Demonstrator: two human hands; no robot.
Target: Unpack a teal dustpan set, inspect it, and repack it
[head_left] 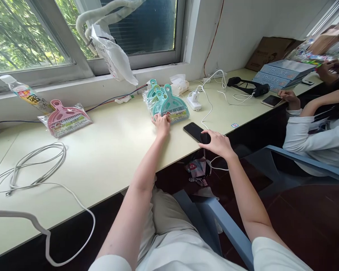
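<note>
My left hand (161, 126) reaches to the lower edge of a teal mini dustpan set (173, 105) in clear plastic wrap, its fingers bent over that edge. More teal dustpan sets (154, 94) are bunched right behind it. My right hand (217, 144) curls its thumb and fingers around the near end of a black phone (192, 130), which lies near the table's front edge. Part of the phone is hidden by the fingers. Off to the left lies a pink mini dustpan set (69, 118), also wrapped in plastic.
A white power strip (194, 102) with a plugged-in charger and cables stands behind the phone. A grey cable coil (39, 165) and a tilted bottle (26, 94) are at left. At right are a black headset (248, 87), blue boxes (282, 73) and a co-worker's arm (307, 126).
</note>
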